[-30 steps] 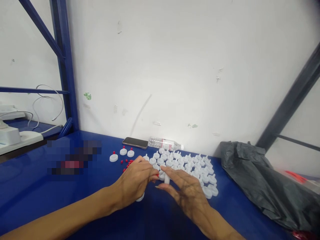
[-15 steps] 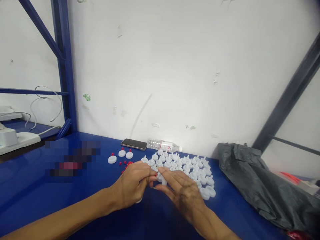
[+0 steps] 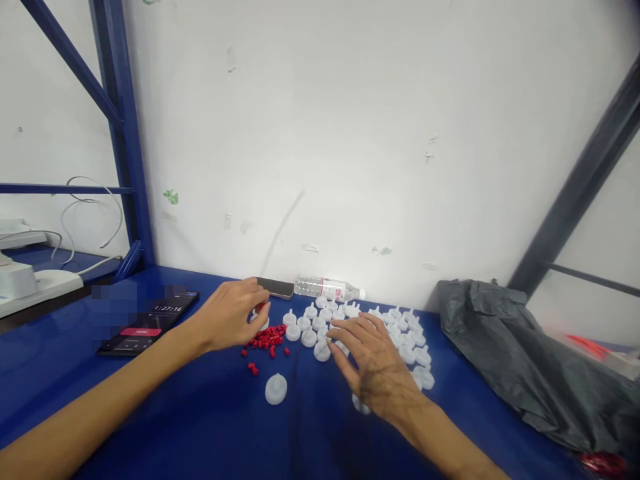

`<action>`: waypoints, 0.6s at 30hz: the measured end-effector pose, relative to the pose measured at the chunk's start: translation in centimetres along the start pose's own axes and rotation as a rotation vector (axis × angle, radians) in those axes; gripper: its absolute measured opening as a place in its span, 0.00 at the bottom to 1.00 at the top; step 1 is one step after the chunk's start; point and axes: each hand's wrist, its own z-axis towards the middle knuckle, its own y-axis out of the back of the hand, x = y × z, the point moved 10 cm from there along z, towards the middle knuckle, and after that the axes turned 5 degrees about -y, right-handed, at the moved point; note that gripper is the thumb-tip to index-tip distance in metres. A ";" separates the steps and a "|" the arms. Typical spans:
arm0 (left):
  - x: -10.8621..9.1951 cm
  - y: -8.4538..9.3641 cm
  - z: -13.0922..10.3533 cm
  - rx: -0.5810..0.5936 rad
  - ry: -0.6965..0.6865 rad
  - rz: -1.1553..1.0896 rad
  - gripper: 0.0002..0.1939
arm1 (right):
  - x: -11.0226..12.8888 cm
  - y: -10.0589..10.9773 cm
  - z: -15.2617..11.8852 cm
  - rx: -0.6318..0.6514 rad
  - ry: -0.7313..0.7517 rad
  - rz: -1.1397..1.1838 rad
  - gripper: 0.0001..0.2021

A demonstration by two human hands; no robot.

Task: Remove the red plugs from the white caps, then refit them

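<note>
Where white caps (image 3: pixel 309 338) cluster, a bottle (image 3: pixel 330 289) lies behind

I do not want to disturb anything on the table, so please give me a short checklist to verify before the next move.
1. Right hand free: ok; fingers spread above the white spouted caps, no held piece visible.
2. Left hand released: cannot tell; its fingertips are at a red-tipped white cap.
3. Small red caps available: ok; loose pile beside the left hand.
4. Lone spouted cap at the front fitted with red: not ok; its spout is bare.
5. Plastic bottle out of the way: ok; lying behind the caps, near the wall.
</note>
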 end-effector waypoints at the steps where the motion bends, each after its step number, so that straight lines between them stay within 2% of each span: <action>1: 0.8 -0.6 -0.2 0.089 0.011 0.051 0.14 | -0.2 -0.3 -0.1 0.014 -0.010 -0.007 0.07; 4: 2.5 -1.8 -0.7 0.292 0.074 0.120 0.13 | -0.5 -1.5 -0.3 0.071 -0.027 -0.006 0.08; 9: 3.5 -2.6 -1.5 0.496 0.202 0.206 0.13 | -0.6 -2.8 -0.7 0.170 -0.050 -0.022 0.08; 18: 4.5 -3.7 -2.8 0.587 0.262 0.240 0.13 | -0.4 -3.2 -1.1 0.229 -0.037 -0.056 0.18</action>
